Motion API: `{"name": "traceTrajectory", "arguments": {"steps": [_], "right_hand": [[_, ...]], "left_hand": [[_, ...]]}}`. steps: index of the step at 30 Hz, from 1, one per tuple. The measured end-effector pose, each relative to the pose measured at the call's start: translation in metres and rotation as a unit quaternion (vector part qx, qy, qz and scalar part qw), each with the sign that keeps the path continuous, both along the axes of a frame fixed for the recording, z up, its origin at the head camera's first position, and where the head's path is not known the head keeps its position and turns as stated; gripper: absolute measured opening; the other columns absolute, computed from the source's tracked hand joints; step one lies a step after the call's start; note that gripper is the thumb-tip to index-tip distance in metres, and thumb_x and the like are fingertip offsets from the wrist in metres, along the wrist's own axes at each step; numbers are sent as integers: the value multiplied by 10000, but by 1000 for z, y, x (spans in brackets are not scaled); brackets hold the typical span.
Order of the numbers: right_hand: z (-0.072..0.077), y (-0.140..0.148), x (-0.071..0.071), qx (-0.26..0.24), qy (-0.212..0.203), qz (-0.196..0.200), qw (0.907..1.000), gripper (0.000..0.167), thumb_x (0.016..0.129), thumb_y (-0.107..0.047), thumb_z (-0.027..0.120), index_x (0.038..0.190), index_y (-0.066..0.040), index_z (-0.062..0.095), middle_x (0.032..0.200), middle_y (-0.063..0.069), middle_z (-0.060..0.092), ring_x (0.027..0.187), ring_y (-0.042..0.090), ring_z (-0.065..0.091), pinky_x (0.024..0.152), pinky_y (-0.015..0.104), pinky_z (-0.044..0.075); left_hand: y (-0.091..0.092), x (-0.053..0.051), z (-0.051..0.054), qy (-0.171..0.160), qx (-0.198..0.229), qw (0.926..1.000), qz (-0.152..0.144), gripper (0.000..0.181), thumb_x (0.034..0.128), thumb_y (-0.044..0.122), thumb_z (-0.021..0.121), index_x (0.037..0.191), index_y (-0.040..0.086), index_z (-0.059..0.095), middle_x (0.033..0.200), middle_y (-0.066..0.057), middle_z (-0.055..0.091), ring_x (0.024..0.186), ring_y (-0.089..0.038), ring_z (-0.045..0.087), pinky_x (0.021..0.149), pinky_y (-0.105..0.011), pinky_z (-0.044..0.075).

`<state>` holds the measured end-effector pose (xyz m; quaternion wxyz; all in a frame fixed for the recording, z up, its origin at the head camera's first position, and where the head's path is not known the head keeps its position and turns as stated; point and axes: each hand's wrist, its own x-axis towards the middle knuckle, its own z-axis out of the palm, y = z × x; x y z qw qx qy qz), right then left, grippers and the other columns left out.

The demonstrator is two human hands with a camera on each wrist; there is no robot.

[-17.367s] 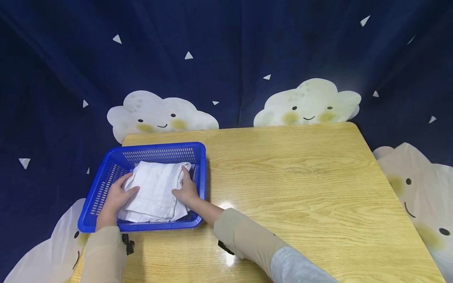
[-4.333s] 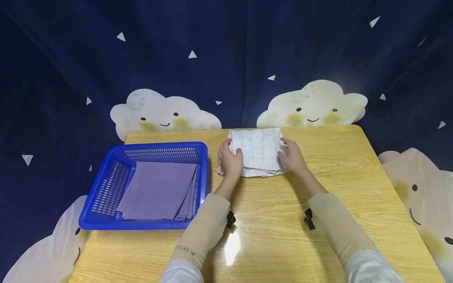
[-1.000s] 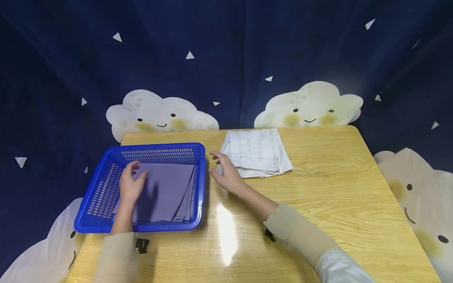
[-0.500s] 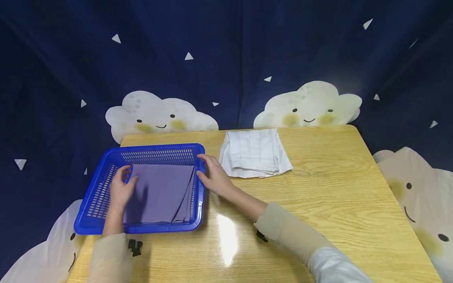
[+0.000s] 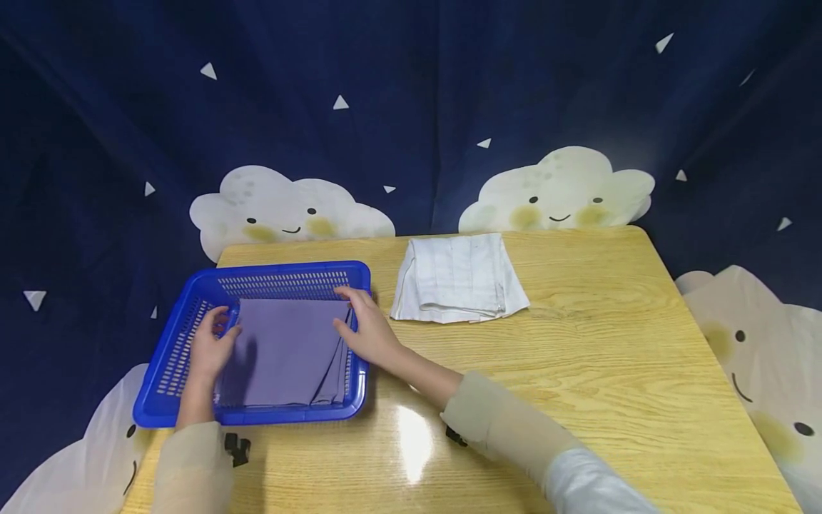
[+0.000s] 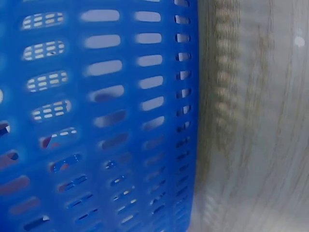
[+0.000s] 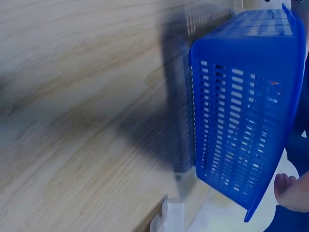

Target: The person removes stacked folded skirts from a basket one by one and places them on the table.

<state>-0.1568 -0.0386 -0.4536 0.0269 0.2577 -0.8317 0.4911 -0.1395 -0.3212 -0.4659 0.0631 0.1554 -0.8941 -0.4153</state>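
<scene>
Folded purple cloths [image 5: 282, 350] lie in a blue basket [image 5: 257, 416] at the table's left. Over the basket's left part is my left hand [image 5: 208, 346], its fingers loosely bent beside the cloths' left edge; touching cannot be told. My right hand [image 5: 371, 330] reaches over the right rim, thumb and fingers apart near the cloths' right edge, holding nothing. In the left wrist view the basket wall [image 6: 106, 121] hides the hand. The right wrist view shows the basket's outside [image 7: 241, 111] and part of my right hand [image 7: 294, 193]. A folded white cloth [image 5: 456, 278] lies right of the basket.
The wooden table [image 5: 578, 371] extends to the right of the basket and the white cloth. Behind it hangs a dark blue curtain [image 5: 398, 93] with cloud and triangle shapes. Part of the white cloth [image 7: 173, 217] shows low in the right wrist view.
The white cloth, in the basket at first, lies on the table, let go by both hands. Lately my right hand has moved left over the basket's rim, and my left hand has shifted slightly left.
</scene>
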Motion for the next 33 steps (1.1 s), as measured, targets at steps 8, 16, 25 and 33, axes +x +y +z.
{"name": "traceTrajectory", "arguments": {"steps": [8,16,25,33], "right_hand": [[0,-14,5,-198,-235,-54,9995,511,839,-117,586,1314,-54,410,1225,159,494,1064,231,523,910,258,431],[3,-28,12,-257,-568,-95,9980,515,845,-114,581,1323,-48,399,1246,126,489,1082,227,521,930,252,414],[0,-37,13,-393,-1185,-439,9912,527,847,-122,578,1331,-42,386,1302,145,468,1176,270,466,969,350,397],[-3,-50,14,-494,-2033,-915,9736,585,845,-133,570,1378,-63,340,1390,140,378,1261,293,385,1021,414,340]], "left_hand": [[-8,0,-6,-130,35,9997,-205,466,864,-7,510,1297,-85,356,1210,-340,436,1095,-462,402,913,-523,330],[-16,1,-12,-456,-73,9983,-366,495,864,5,507,1319,-75,329,1224,-342,421,1101,-474,406,926,-532,331],[-20,3,-16,-750,-74,9959,-501,526,874,28,499,1347,-69,289,1249,-347,384,1110,-480,396,917,-548,342],[-23,1,-19,-1076,-11,9926,-569,554,888,51,492,1368,-64,242,1301,-365,325,1167,-506,349,963,-566,311]]}}
